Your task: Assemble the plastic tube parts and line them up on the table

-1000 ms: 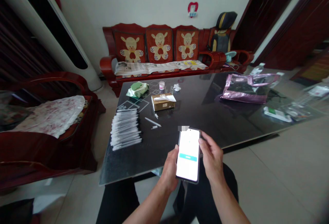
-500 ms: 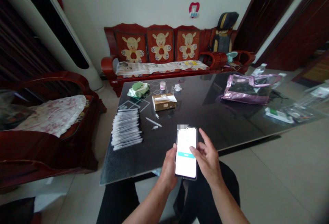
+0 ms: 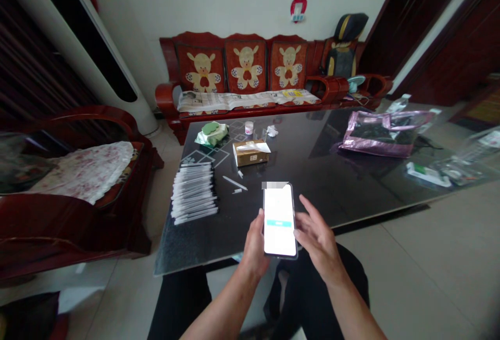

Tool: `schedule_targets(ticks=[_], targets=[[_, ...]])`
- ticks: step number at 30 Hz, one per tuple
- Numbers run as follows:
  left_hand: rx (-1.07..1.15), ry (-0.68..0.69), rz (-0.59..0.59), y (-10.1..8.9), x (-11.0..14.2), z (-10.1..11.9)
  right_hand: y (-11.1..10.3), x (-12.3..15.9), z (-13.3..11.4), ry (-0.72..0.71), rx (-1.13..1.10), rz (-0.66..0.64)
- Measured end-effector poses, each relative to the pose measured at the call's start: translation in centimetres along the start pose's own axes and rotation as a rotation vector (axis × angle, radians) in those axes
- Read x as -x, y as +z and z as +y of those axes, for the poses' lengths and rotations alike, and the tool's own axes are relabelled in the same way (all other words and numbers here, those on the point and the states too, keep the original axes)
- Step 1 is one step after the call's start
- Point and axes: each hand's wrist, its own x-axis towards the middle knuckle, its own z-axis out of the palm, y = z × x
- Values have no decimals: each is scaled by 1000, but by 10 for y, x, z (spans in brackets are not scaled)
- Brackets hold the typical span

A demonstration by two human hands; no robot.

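Observation:
A smartphone (image 3: 279, 238) with a bright white screen and a blue-green bar is upright in front of me. My left hand (image 3: 254, 243) is closed around its left side, thumb along the edge and the other fingers mostly hidden behind it. Beside the right edge is my right hand (image 3: 318, 238), fingers apart and index finger stretched out. Its thumb tip is at the phone's edge; I cannot tell whether it touches. Beyond, on the dark table (image 3: 312, 184), lie a loose pen barrel (image 3: 235, 183), two small white caps (image 3: 237, 191) and a row of several pens (image 3: 194, 194).
A gold tissue box (image 3: 251, 158), a green wipes pack (image 3: 212, 134), a small white cup (image 3: 249, 128) and crumpled tissue (image 3: 272, 131) stand farther back. At right are a pink clear bag (image 3: 377, 147) and a white-green box (image 3: 427, 174). A wooden sofa (image 3: 167, 98) stands behind the table.
My right thumb has moved off the screen to the phone's right edge. The phone and left hand have shifted slightly up and left.

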Motion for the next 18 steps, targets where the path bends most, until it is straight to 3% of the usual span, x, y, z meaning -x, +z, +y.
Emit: schedule_targets(ticks=[7, 18], targets=[[4, 10, 38, 1, -3, 4, -2, 2, -6, 10, -10, -109], [-16, 96, 33, 0, -5, 2, -1, 3, 5, -25, 143, -124]])
